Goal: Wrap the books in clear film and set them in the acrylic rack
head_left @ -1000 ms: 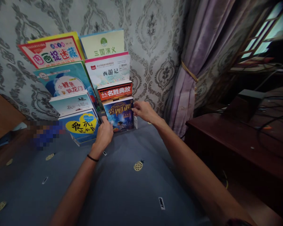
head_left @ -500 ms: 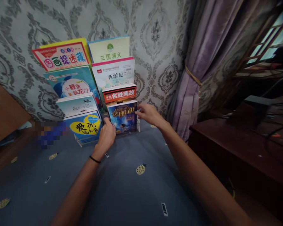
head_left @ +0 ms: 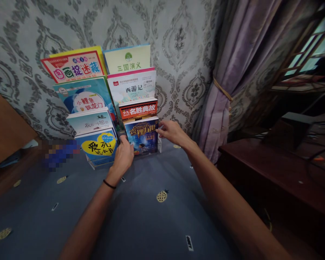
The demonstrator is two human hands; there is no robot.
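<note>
The left hand (head_left: 124,154) and right hand (head_left: 170,133) grasp the dark-blue paperback (head_left: 143,141) by its opposite side edges. It stands upright, front right in the clear rack (head_left: 159,145), before the red-bannered book (head_left: 139,109).

A blue-grey cloth (head_left: 135,224) covers the surface, printed with yellow pineapples (head_left: 161,196) and small white labels (head_left: 189,243). Clear racking (head_left: 159,145) stands on its far part, holding books (head_left: 99,146) in two side-by-side columns. Left of it lies a blurred blue object (head_left: 60,156).
</note>
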